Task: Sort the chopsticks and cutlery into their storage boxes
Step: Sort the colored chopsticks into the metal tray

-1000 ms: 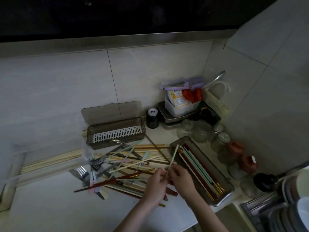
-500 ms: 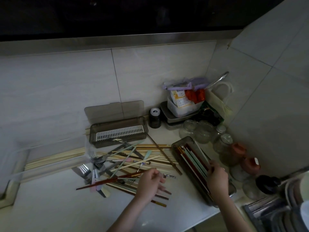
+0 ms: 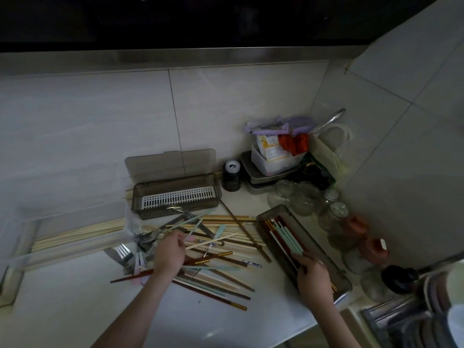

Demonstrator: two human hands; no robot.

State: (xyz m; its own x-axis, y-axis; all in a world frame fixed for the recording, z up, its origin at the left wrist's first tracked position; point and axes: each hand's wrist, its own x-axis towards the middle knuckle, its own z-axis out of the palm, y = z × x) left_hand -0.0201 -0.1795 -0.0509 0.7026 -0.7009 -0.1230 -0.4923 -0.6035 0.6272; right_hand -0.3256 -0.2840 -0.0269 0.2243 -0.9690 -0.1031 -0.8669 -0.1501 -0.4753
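A mixed pile of chopsticks (image 3: 226, 262) and forks (image 3: 145, 241) lies on the white counter. My left hand (image 3: 169, 254) is on top of the pile, and its fingers pinch the end of a cream chopstick (image 3: 213, 241). At the right, the chopstick box (image 3: 275, 214) holds mint, red and gold-tipped chopsticks (image 3: 286, 234). My right hand (image 3: 311, 273) is inside the box's near end, fingers resting on the chopstick ends. The cutlery box (image 3: 175, 183) with a white slotted insert stands open at the wall, with some metal cutlery inside.
A long bundle of pale bamboo chopsticks (image 3: 75, 234) lies at the left. Glass jars (image 3: 301, 197), a black bottle (image 3: 231, 175) and stacked food containers (image 3: 271, 162) crowd the corner. A dish rack (image 3: 426, 317) sits at the lower right, past the counter edge.
My right hand carried a mint chopstick from the pile into the right box and now rests at the box's near end. My left hand moved left and further back onto the pile.
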